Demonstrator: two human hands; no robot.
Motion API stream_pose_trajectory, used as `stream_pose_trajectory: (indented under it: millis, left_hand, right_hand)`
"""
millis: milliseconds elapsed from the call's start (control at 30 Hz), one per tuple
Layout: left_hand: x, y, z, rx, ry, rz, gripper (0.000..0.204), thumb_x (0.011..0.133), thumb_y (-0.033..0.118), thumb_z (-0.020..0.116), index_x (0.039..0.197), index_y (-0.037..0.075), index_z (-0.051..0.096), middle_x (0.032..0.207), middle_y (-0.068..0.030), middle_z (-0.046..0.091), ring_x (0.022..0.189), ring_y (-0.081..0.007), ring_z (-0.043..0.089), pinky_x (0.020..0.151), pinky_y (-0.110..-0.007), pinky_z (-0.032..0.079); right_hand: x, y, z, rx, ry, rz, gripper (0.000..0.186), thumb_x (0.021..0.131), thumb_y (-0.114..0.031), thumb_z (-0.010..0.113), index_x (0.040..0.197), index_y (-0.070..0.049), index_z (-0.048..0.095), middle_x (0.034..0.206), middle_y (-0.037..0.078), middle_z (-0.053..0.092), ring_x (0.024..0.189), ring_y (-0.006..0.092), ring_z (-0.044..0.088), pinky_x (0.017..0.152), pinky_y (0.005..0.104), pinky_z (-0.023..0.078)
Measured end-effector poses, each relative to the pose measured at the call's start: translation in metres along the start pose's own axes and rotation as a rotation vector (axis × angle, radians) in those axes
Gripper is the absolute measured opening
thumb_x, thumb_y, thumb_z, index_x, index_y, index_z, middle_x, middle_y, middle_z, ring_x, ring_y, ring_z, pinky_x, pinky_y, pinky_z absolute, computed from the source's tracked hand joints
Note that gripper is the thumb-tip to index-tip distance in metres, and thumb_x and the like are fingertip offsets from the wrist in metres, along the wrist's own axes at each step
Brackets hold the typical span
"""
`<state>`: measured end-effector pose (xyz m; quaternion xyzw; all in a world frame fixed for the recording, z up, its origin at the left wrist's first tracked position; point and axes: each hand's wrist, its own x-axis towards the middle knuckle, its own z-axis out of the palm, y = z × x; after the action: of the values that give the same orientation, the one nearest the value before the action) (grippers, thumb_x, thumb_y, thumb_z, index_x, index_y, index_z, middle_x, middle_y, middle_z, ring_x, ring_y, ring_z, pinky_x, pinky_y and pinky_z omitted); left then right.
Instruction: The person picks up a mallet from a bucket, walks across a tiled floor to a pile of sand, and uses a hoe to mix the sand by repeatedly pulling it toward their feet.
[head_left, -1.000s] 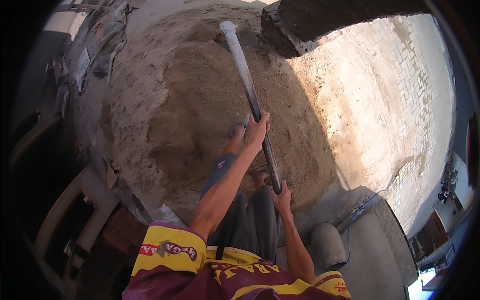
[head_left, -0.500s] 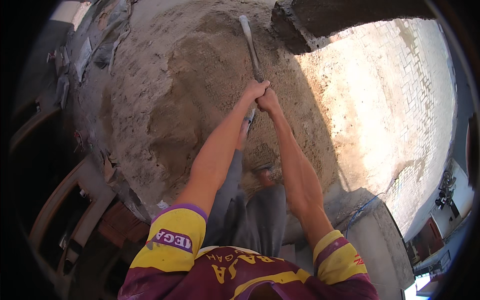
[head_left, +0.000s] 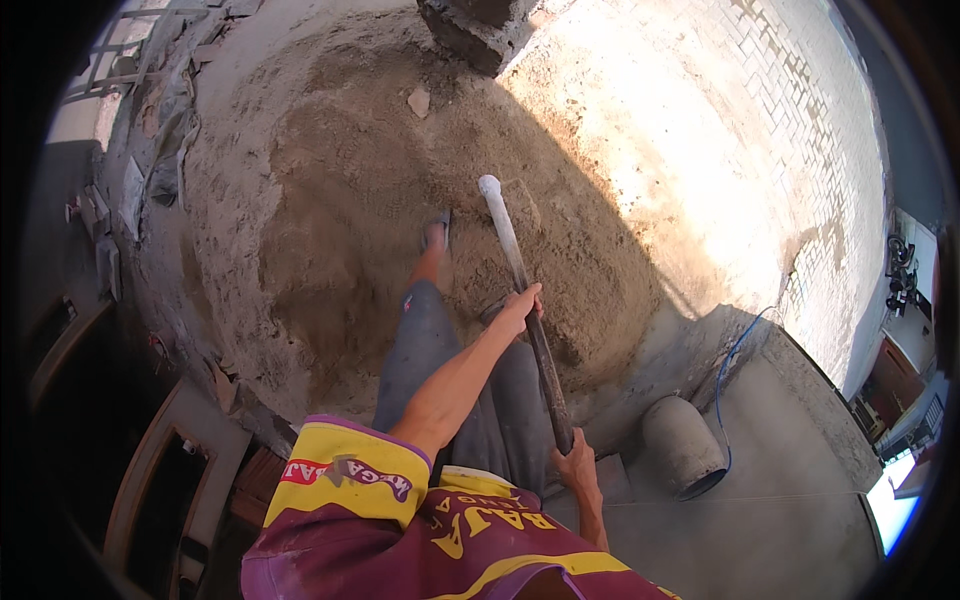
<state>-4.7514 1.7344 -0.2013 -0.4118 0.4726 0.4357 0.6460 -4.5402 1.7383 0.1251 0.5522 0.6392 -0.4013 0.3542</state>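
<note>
A long-handled hoe (head_left: 507, 228) slants from the sand toward my right hip. Its far end is whitish and the shaft is dark and worn. The blade is hard to make out against the sand. My left hand (head_left: 522, 307) is closed around the middle of the shaft. Lower down, near the butt end, my right hand (head_left: 577, 463) grips the same shaft. Beneath the far end lies damp brown sand (head_left: 350, 230), heaped and trodden. My left foot (head_left: 435, 235), in a sandal, stands in it just left of the hoe.
A pale stone (head_left: 419, 101) lies on the sand ahead. Beyond it juts a rough concrete block (head_left: 480, 35). At right are a grey cylindrical container (head_left: 682, 445), a blue cord (head_left: 735, 350) and sunlit paving (head_left: 790, 110). Crumpled sacks (head_left: 165, 180) lie at far left.
The hoe has been drawn back toward my body. My hands, formerly close together out in front, are now spread along the shaft, the right one down by my hip. The view has shifted.
</note>
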Motion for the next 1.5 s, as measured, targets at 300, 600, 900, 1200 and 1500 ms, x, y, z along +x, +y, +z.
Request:
stream_pose_trajectory:
  millis: [300, 600, 900, 1200, 1500]
  left_hand:
    - [-0.118, -0.166, 0.016, -0.083, -0.001, -0.233, 0.032, 0.09, 0.027, 0.075, 0.072, 0.009, 0.056, 0.066, -0.0057, 0.056, 0.056, -0.0216, 0.06, 0.054, -0.038, 0.051]
    - [-0.123, 0.256, -0.068, -0.063, 0.234, 0.896, 0.035, 0.1, 0.027, 0.066, 0.123, 0.005, 0.05, 0.087, -0.0002, 0.057, 0.074, -0.0114, 0.061, 0.066, -0.027, 0.052]
    - [-0.063, 0.281, -0.084, 0.524, 0.421, 0.804, 0.075, 0.1, 0.052, 0.058, 0.137, -0.012, 0.043, 0.125, -0.0278, 0.064, 0.113, -0.0355, 0.065, 0.099, -0.045, 0.049]
    - [-0.003, 0.088, -0.064, 0.619, 0.015, 0.525, 0.049, 0.095, 0.043, 0.065, 0.109, -0.005, 0.067, 0.107, -0.0189, 0.071, 0.097, -0.0274, 0.069, 0.09, -0.04, 0.054]
    - [0.025, -0.044, -0.008, -0.056, -0.108, 0.074, 0.029, 0.096, 0.027, 0.069, 0.077, 0.009, 0.056, 0.07, -0.0078, 0.061, 0.058, -0.0207, 0.06, 0.056, -0.04, 0.058]
  right_hand:
    - [-0.131, 0.14, 0.026, -0.008, -0.064, 0.243, 0.043, 0.078, -0.019, 0.076, 0.111, 0.003, 0.058, 0.088, 0.029, 0.069, 0.089, 0.0513, 0.067, 0.075, 0.0516, 0.052]
    - [0.207, -0.173, 0.096, 0.195, 0.121, -0.448, 0.038, 0.09, -0.028, 0.074, 0.111, 0.001, 0.062, 0.081, 0.022, 0.066, 0.075, 0.0342, 0.069, 0.071, 0.0428, 0.052]
    - [0.355, -0.39, 0.078, 0.067, 0.167, -0.648, 0.048, 0.089, -0.029, 0.069, 0.123, 0.004, 0.06, 0.108, 0.03, 0.071, 0.106, 0.0484, 0.068, 0.09, 0.0544, 0.052]
    - [0.306, -0.163, 0.097, 0.076, 0.031, -0.326, 0.043, 0.083, -0.032, 0.07, 0.097, 0.008, 0.063, 0.091, 0.026, 0.072, 0.09, 0.0406, 0.072, 0.081, 0.0474, 0.053]
    - [-0.007, 0.04, 0.034, 0.181, 0.066, -0.024, 0.045, 0.08, -0.027, 0.074, 0.109, 0.006, 0.061, 0.093, 0.028, 0.068, 0.088, 0.043, 0.069, 0.081, 0.0447, 0.052]
